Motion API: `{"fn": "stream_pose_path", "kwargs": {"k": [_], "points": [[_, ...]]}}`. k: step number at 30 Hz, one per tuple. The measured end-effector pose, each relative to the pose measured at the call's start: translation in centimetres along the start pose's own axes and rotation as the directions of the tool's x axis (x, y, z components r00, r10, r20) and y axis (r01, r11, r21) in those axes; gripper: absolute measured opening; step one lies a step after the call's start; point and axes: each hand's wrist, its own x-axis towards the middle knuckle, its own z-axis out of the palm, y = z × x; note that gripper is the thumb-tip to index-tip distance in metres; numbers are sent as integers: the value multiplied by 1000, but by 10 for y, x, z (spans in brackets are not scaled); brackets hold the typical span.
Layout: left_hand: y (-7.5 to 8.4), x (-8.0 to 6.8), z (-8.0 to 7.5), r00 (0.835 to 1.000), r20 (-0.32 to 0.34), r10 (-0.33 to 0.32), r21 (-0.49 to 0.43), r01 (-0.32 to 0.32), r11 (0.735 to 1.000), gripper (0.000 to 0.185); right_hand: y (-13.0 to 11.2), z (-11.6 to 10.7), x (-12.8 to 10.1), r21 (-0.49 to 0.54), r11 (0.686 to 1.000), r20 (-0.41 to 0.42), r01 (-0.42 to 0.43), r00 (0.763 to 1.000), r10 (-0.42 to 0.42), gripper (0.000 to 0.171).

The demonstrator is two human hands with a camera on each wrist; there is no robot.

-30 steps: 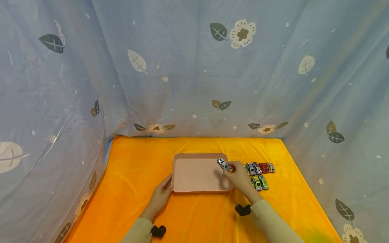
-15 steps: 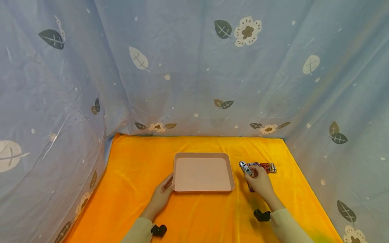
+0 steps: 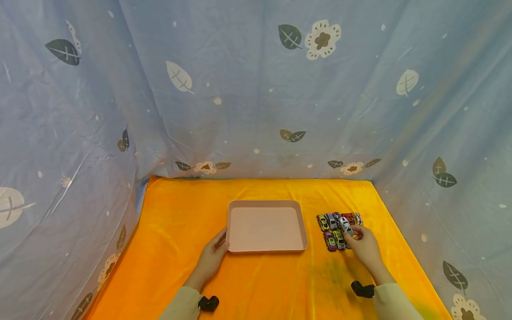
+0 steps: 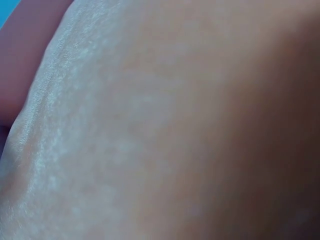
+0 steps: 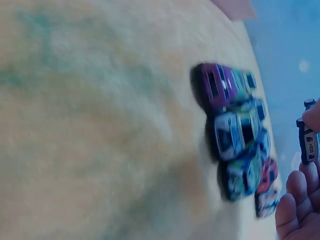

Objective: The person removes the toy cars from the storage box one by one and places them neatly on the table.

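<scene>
The right hand (image 3: pixel 366 249) pinches a small silver-white toy car (image 3: pixel 346 227) between thumb and fingertips, its other fingers (image 5: pixel 295 200) loosely curled below. It holds the car just above the right end of a cluster of small multicoloured toy cars (image 3: pixel 335 229) parked in two rows on the orange plush cloth (image 3: pixel 264 280) that covers the counter. In the right wrist view the held car (image 5: pixel 308 143) shows at the frame edge, with the purple toy car (image 5: pixel 217 85) at the near end of the blurred cluster.

The left hand (image 3: pixel 212 258) rests on the cloth with straight fingers touching the left rim of the shallow pink rectangular plastic tray (image 3: pixel 231 209), which lies just left of the cars. The left wrist view shows only close skin.

A blue fabric backdrop printed with leaves and flowers (image 3: pixel 256 89) encloses the counter on three sides.
</scene>
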Motion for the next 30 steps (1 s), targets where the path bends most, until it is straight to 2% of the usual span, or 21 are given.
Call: {"fn": "stream_pose_path", "kwargs": {"k": [5, 9, 18, 22, 25, 30], "points": [[-10, 3, 2, 1000, -16, -3, 12, 3, 1000, 52, 20, -12, -2, 107, 981, -9, -159, 987, 161, 69], [-11, 2, 2, 1000, -22, 1, 12, -1, 1000, 52, 38, -20, -2, 95, 971, -14, -221, 975, 224, 73], [-6, 1, 3, 1000, -22, -12, 12, 12, 1000, 52, 64, -22, -2, 49, 969, 60, -242, 969, 239, 81], [11, -3, 3, 1000, -13, -14, 2, 14, 1000, 52, 66, -17, -1, 75, 970, 83, -232, 971, 226, 84], [23, -8, 3, 1000, -20, 14, 22, -14, 1000, 51, 65, -14, 1, 97, 969, 91, -227, 972, 218, 86], [23, -9, 3, 1000, -19, 6, 25, -6, 1000, 51, 65, -10, 0, 92, 969, 75, -231, 971, 225, 83]]}}
